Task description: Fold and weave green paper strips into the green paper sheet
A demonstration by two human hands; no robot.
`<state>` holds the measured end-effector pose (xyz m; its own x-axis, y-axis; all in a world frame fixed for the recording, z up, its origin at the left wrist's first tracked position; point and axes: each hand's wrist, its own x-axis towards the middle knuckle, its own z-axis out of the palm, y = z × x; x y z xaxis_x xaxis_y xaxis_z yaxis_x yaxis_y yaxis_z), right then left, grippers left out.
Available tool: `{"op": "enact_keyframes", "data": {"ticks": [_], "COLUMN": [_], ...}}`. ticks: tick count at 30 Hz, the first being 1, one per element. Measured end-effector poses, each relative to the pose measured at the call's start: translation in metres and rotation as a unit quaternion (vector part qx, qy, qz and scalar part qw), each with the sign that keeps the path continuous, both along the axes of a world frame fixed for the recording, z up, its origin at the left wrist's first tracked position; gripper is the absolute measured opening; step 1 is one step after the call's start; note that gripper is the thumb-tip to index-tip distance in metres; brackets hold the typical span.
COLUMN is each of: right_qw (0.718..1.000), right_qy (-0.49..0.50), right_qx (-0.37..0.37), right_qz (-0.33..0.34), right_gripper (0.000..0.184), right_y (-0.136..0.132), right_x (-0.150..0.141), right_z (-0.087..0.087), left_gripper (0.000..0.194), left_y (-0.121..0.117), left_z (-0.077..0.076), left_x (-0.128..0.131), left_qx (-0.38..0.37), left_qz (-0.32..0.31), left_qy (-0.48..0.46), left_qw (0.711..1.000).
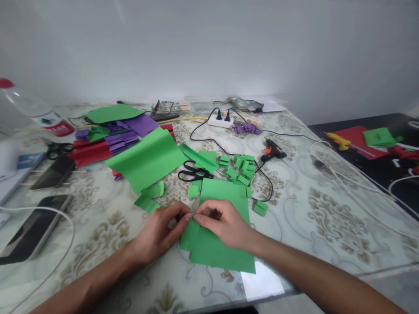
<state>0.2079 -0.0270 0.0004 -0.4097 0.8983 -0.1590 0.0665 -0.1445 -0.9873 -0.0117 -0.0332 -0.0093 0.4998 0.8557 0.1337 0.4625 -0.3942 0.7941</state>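
My left hand [162,231] and my right hand [225,222] meet over a green paper sheet [225,253], thumbs and forefingers pinched with fingertips nearly touching. Whatever is between the fingertips is too small or hidden to make out. Under the hands the sheet overlaps another green piece at its left edge. Just beyond it lie black-handled scissors [193,173] and several small folded green paper pieces [244,168]. A curled green paper scrap [153,189] rests near my left hand. One folded green square [260,208] sits right of the sheet.
A large curved green sheet [150,159] lies left of centre, before purple [121,139] and red paper [87,152]. Further right are a black glue gun [273,150] and a white power strip [220,121] with cords. Phones [34,229] and a bottle [39,109] stand at left.
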Motion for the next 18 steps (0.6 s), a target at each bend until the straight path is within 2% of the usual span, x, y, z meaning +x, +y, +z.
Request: {"op": "enact_keyframes", "data": {"ticks": [10, 18], "right_qw": [1.000, 1.000], "right_qy": [0.000, -0.005], "right_qx": [-0.015, 0.008], "right_qz": [-0.007, -0.003], "right_gripper": [0.034, 0.027], "right_y": [0.0005, -0.0002], "right_x": [-0.0007, 0.0011], "right_z": [0.0001, 0.0033], "left_gripper": [0.021, 0.026], "left_y": [0.0027, 0.0021], "left_z": [-0.0010, 0.0058], "left_x": [0.0012, -0.0002], "left_qx": [-0.002, -0.013], "left_qz": [0.010, 0.004], "left_qy": [-0.029, -0.029], "left_qw": [1.000, 0.999]}}
